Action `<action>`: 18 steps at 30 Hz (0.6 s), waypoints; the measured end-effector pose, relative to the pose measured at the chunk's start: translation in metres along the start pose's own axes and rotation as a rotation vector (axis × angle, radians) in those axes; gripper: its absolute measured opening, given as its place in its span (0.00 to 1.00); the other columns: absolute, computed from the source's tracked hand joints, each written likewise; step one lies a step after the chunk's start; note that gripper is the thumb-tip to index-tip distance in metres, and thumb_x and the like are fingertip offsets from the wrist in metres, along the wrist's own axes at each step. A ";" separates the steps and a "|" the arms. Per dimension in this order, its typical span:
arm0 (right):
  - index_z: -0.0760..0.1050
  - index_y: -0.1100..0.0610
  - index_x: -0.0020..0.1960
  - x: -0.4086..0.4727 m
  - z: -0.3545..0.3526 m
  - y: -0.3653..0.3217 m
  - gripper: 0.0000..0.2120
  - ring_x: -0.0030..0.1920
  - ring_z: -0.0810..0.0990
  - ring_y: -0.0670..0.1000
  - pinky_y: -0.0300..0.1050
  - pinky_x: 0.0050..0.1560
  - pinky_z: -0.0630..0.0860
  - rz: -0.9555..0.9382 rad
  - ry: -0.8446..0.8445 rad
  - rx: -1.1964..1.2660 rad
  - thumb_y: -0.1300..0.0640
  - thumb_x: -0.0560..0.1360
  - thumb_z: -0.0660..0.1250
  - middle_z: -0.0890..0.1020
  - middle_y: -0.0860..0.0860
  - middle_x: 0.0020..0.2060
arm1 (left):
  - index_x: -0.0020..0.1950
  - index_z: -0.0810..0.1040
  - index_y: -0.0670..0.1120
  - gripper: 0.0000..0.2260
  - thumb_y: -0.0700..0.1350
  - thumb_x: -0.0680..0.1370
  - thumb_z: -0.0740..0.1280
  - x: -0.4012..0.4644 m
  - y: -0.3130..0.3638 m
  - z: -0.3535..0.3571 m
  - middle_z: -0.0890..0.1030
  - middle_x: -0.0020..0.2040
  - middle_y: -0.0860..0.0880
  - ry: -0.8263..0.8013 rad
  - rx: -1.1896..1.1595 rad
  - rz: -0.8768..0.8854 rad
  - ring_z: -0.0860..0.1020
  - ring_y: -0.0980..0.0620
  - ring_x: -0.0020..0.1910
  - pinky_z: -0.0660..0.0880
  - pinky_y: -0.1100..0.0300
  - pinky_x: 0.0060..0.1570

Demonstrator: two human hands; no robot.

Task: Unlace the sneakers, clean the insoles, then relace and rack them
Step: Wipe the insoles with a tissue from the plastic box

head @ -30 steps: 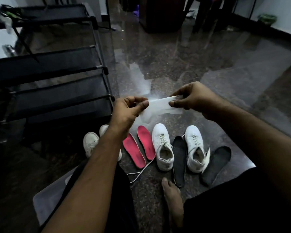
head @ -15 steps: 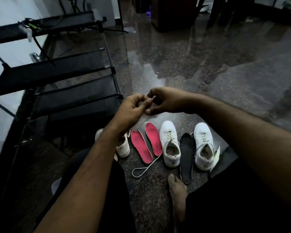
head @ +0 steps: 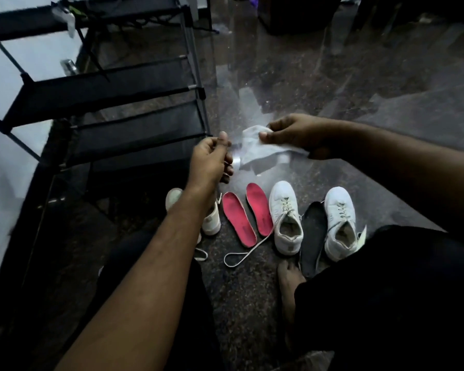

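Glossy dark floor (head: 332, 84); right hand (head: 295, 132) pinches a wipe (head: 255, 153), left hand (head: 212, 159) loosely curled, empty; limp wipe could slip onto grit.

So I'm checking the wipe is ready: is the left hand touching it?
Cannot tell. In the head view the left hand sits against the wipe's blurred edge; the right hand plainly pinches it.

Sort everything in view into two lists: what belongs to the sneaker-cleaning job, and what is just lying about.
Part of the job:
- white wipe, pinched by the right hand
- left hand, fingers curled beside the wipe
- two red insoles
- black insole
- white sneakers
- loose lace
- black shoe rack

Lying about:
- dark furniture at the far end of the floor
- clutter on the rack's top shelf, too blurred to name
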State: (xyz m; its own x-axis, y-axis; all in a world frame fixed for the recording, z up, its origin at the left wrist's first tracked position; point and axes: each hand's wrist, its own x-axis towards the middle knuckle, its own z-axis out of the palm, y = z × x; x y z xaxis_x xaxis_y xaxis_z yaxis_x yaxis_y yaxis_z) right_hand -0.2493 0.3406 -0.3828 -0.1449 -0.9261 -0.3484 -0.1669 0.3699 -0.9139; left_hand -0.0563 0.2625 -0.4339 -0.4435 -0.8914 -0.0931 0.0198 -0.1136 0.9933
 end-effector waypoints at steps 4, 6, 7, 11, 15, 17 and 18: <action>0.78 0.65 0.58 0.043 0.008 0.065 0.12 0.43 0.81 0.53 0.44 0.40 0.80 0.095 0.108 0.235 0.58 0.80 0.66 0.82 0.59 0.48 | 0.49 0.74 0.45 0.09 0.49 0.84 0.63 0.021 -0.050 0.012 0.76 0.33 0.47 0.032 0.090 -0.118 0.72 0.55 0.24 0.64 0.66 0.21; 0.78 0.64 0.57 0.052 0.016 0.095 0.09 0.43 0.81 0.53 0.43 0.38 0.80 0.126 0.107 0.319 0.60 0.80 0.64 0.83 0.57 0.46 | 0.49 0.74 0.44 0.07 0.46 0.84 0.63 0.026 -0.078 0.020 0.77 0.34 0.47 0.040 0.087 -0.192 0.74 0.55 0.25 0.65 0.67 0.20; 0.77 0.65 0.59 0.055 0.022 0.107 0.10 0.40 0.82 0.52 0.42 0.35 0.81 0.133 0.109 0.372 0.62 0.80 0.64 0.84 0.57 0.44 | 0.50 0.75 0.44 0.06 0.45 0.84 0.63 0.027 -0.094 0.021 0.77 0.34 0.47 0.049 0.088 -0.234 0.74 0.56 0.25 0.66 0.67 0.20; 0.76 0.66 0.60 0.091 0.037 0.167 0.10 0.37 0.84 0.51 0.42 0.37 0.81 0.177 0.146 0.512 0.64 0.80 0.63 0.85 0.57 0.43 | 0.45 0.75 0.48 0.07 0.44 0.83 0.64 0.050 -0.169 0.024 0.79 0.37 0.47 0.108 0.133 -0.387 0.78 0.53 0.30 0.69 0.64 0.25; 0.78 0.63 0.54 0.115 0.050 0.227 0.06 0.41 0.84 0.54 0.44 0.41 0.81 0.237 0.266 0.644 0.63 0.80 0.64 0.84 0.59 0.45 | 0.43 0.78 0.46 0.07 0.48 0.78 0.69 0.065 -0.232 0.022 0.81 0.37 0.45 0.205 0.262 -0.519 0.82 0.44 0.37 0.75 0.56 0.33; 0.78 0.65 0.57 0.121 0.056 0.247 0.09 0.41 0.84 0.53 0.43 0.41 0.81 0.284 0.333 0.727 0.64 0.80 0.63 0.84 0.59 0.46 | 0.46 0.81 0.43 0.10 0.49 0.74 0.71 0.070 -0.269 0.018 0.83 0.42 0.43 0.257 0.439 -0.569 0.83 0.40 0.45 0.79 0.49 0.45; 0.77 0.66 0.58 0.122 0.061 0.257 0.09 0.41 0.84 0.52 0.43 0.41 0.80 0.298 0.370 0.744 0.64 0.80 0.63 0.84 0.59 0.46 | 0.49 0.81 0.41 0.12 0.49 0.73 0.72 0.069 -0.281 0.015 0.84 0.46 0.41 0.273 0.536 -0.597 0.82 0.39 0.49 0.79 0.49 0.49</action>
State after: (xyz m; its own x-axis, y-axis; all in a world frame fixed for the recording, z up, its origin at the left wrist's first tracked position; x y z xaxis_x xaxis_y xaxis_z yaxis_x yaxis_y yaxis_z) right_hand -0.2501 0.3185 -0.6726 -0.4093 -0.6678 -0.6217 0.5874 0.3285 -0.7396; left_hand -0.1059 0.2392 -0.7186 -0.0113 -0.8307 -0.5566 -0.6068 -0.4368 0.6641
